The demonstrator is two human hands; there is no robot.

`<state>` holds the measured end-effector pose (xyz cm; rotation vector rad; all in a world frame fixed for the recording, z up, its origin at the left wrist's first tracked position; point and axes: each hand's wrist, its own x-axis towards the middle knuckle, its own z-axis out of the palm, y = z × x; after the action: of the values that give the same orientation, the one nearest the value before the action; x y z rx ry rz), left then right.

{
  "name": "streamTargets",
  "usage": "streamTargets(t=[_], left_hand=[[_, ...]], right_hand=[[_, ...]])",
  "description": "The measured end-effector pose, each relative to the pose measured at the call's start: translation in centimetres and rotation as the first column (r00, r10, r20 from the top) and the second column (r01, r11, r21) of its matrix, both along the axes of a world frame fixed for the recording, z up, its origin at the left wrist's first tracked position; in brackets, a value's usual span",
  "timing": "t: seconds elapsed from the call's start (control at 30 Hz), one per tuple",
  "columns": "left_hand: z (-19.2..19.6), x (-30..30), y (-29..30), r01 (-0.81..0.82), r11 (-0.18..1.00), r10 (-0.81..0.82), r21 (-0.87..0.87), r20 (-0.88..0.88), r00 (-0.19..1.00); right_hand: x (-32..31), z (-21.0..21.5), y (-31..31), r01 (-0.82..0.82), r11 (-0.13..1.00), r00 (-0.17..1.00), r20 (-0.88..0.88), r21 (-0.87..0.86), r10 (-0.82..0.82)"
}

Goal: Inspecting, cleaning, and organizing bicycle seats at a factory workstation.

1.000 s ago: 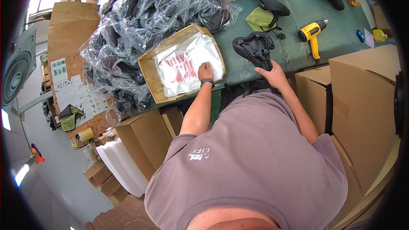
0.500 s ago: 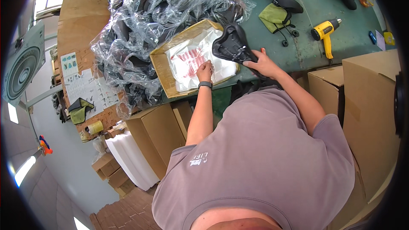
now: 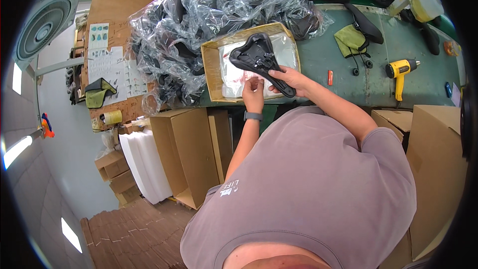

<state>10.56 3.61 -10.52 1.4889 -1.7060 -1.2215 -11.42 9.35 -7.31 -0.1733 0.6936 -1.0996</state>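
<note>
Fingers [image 3: 279, 75] of the right hand [image 3: 294, 80] clamp the black plastic bike saddle [image 3: 260, 62]; left fingers [image 3: 255, 83] pinch the clear plastic bag [image 3: 234, 77]. Thin bag might tear.

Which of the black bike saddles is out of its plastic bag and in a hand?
The bare saddle the right hand holds upside down over the cardboard box. The bagged saddles lie heaped behind, and other bare ones rest untouched on the green table.
</note>
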Motion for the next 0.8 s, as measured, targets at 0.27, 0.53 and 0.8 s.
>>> streamTargets(t=[0.27,0.53,0.8], left_hand=[[-8.9,-4.9,-5.8,0.344,0.939,-0.321,-0.016,0.317,0.892],[-14.7,-5.9,-6.5,0.465,0.867,-0.482,0.181,0.54,0.69],[-16.3,-2.0,-6.8,0.28,0.946,-0.201,-0.161,0.385,0.901]], right_hand=[[-6.5,1.0,5.9,0.297,0.955,0.926,-0.237,-0.023,-0.294],[-7.8,1.5,16.1,0.532,0.845,0.762,-0.467,0.057,-0.448],[-6.0,1.6,15.4,0.546,0.836,0.748,-0.48,0.054,-0.458]])
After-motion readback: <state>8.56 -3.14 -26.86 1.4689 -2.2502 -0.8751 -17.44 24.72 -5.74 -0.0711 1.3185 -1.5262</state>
